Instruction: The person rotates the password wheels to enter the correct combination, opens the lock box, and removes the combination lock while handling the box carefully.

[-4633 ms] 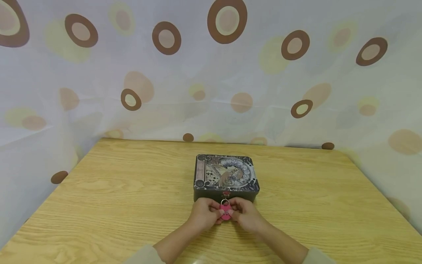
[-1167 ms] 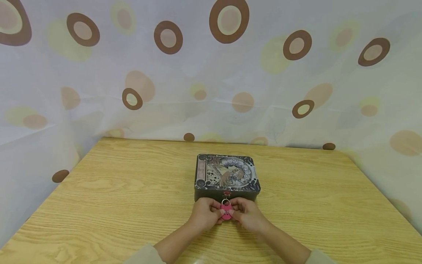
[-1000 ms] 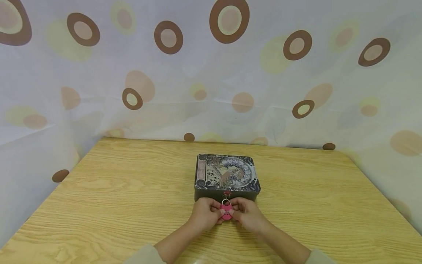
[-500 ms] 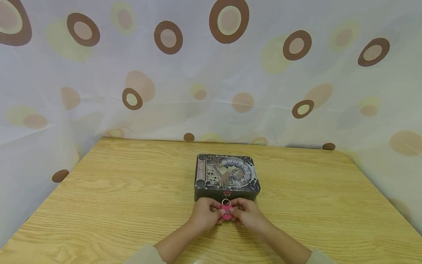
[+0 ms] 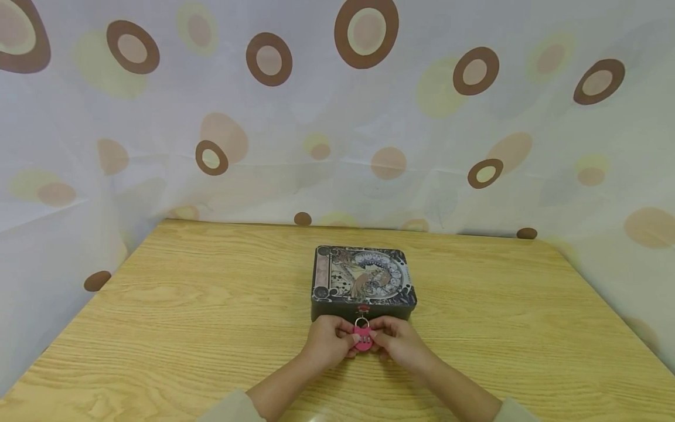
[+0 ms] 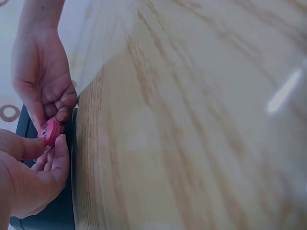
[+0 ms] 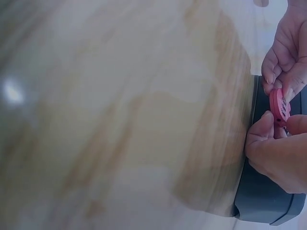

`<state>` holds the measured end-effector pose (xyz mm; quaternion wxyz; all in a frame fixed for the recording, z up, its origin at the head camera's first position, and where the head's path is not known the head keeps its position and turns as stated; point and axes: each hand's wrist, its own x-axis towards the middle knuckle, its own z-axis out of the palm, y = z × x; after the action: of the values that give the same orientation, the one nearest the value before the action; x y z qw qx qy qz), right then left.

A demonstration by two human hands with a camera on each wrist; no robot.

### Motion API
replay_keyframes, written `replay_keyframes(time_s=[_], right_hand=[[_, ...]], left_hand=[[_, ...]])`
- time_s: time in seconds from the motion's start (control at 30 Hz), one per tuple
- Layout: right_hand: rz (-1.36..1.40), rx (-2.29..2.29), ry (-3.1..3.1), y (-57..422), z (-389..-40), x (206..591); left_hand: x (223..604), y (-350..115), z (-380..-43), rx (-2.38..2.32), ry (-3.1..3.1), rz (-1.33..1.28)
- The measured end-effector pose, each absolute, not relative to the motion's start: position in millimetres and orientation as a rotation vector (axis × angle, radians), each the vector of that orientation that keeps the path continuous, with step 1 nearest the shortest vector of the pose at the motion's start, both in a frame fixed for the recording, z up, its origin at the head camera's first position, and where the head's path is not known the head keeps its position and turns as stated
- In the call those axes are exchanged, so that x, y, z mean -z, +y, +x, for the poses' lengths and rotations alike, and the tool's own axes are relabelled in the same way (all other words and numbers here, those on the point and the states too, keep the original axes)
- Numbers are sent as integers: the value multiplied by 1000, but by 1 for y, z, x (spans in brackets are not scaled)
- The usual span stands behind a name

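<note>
A pink combination padlock (image 5: 362,346) hangs by its silver shackle from the red clasp (image 5: 363,309) at the front of a dark tin box (image 5: 364,275) with an illustrated lid. My left hand (image 5: 328,344) pinches the padlock's left side, its thumb on the front face near the number dials. On the other side my right hand (image 5: 399,341) pinches the lock's right edge between thumb and fingers. The dials show between the two thumbs. In the left wrist view the padlock (image 6: 51,132) sits between both hands' fingertips, close to the box's dark front wall.
The tin box stands on a light wood-grain table (image 5: 211,305), its lid down. Behind and at the sides hangs a pale curtain (image 5: 295,117) printed with brown and yellow circles.
My right thumb has slid from the dials to the padlock's right edge, so more of the dials shows. The left hand, padlock and box have stayed in place.
</note>
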<state>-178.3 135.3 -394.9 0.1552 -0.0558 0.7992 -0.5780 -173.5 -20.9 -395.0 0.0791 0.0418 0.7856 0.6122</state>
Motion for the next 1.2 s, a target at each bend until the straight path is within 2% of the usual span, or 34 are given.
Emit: replay_keyframes(time_s=[1.2], right_hand=[[-253, 1622, 2342, 134, -180, 396]], left_hand=[[396, -20, -174, -1857, 2347, 147]])
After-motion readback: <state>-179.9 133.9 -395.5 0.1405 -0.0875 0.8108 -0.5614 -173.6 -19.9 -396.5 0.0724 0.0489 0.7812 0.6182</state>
